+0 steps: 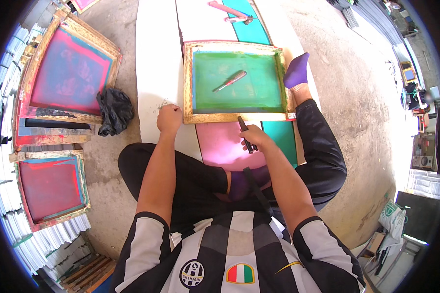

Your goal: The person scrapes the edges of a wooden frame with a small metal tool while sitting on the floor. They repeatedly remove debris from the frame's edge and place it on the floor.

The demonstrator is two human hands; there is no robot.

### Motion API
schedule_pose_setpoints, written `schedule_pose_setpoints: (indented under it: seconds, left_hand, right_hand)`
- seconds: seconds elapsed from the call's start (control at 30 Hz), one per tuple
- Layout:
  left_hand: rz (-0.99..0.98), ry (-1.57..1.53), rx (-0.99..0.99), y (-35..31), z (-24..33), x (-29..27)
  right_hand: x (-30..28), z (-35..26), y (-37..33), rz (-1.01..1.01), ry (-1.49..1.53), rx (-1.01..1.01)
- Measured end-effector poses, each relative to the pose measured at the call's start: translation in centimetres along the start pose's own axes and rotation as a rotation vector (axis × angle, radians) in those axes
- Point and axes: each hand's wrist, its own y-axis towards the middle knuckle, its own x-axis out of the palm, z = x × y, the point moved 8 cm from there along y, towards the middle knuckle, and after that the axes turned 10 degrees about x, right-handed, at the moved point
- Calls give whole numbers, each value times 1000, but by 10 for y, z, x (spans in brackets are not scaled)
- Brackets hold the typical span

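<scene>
A screen-printing frame (233, 117) with a wooden rim and green mesh lies before me on the boards. On its mesh rests a screwdriver (231, 81) with a clear and red handle. My right hand (257, 137) is wrapped round a slim black tool (243, 125), just in front of the frame's near rail; its exact kind does not show. Beside the frame's near left corner, my left hand (170, 118) is closed in a fist over the white board (157, 63). Small dark specks lie on the board by its knuckles. Whatever the fist holds is hidden.
My foot in a purple sock (297, 72) rests against the frame's right side. Beyond the frame lies a pink-handled tool (230, 10), apparently a hammer. More screen frames (85, 183) and a black plastic bag (115, 111) are at the left. A white sack (392, 218) stands at the right.
</scene>
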Motion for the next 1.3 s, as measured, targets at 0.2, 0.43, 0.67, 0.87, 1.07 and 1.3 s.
schedule_pose_setpoints:
  seconds: [0.2, 0.43, 0.67, 0.87, 1.07, 1.3]
  left_hand:
    - [-17, 53, -91, 4, -18, 0]
    - [-40, 119, -197, 6, -24, -2]
    - [-91, 160, -231, 4, -21, -3]
    - [-92, 163, -227, 3, -24, -3]
    - [-24, 156, -248, 3, -19, -12]
    - [13, -224, 555, -34, 67, 5]
  right_hand:
    - [-4, -14, -5, -22, -140, 51]
    - [-8, -8, 1, 151, -382, 47]
    - [-4, -13, -9, 253, -376, -37]
    - [-6, 0, 9, 350, -342, -177]
    - [-1, 7, 10, 400, -287, -239]
    - [36, -11, -32, 191, -176, -266]
